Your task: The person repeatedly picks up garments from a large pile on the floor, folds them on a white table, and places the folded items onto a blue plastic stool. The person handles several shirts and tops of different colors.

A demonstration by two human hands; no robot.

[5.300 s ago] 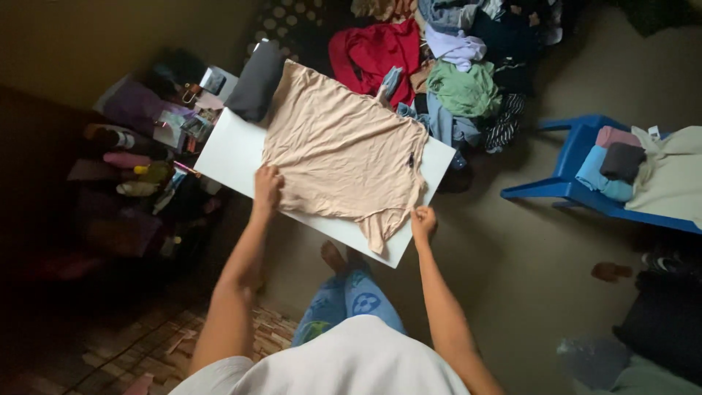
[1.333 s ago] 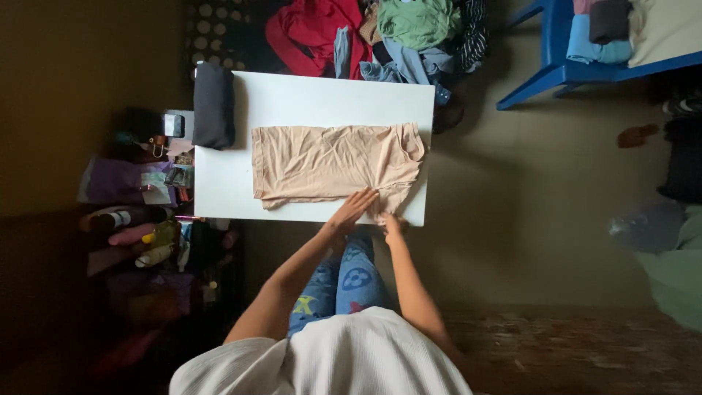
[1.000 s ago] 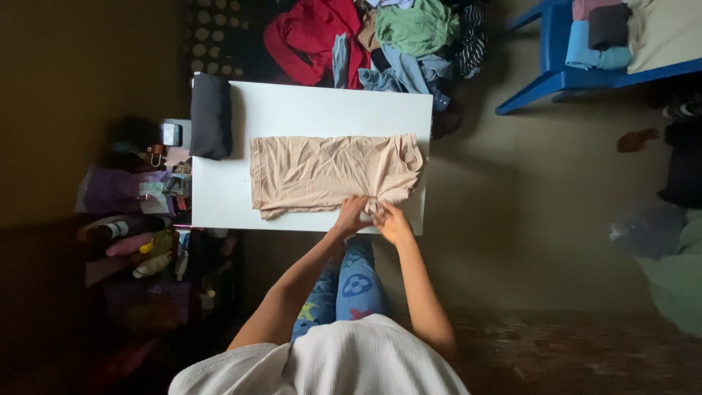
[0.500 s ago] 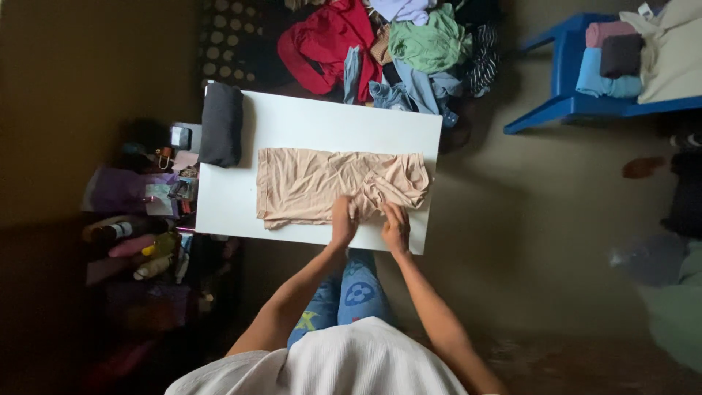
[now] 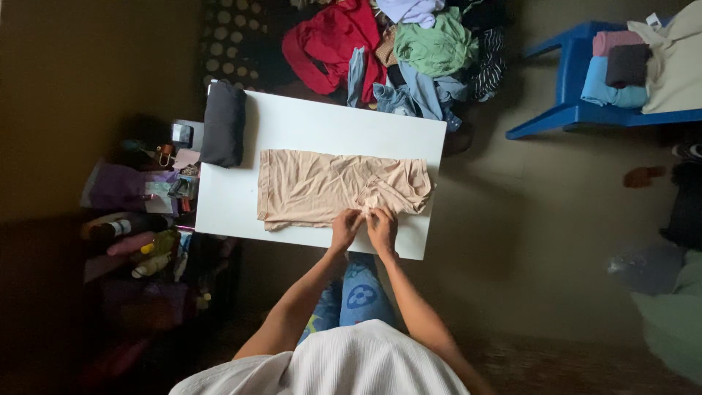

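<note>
Beige shirt [image 5: 322, 189] folded into long wrinkled band, lies flat across white tabletop [image 5: 322, 128], right end bunched with sleeve tucked over. Left hand [image 5: 345, 225] and right hand [image 5: 382, 227] side by side, fingers pinching cloth at near edge.

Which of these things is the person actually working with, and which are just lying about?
In use: beige shirt, left hand, right hand, white table.

Lying about: folded dark garment, clothes pile, blue chair, folded stack.
</note>
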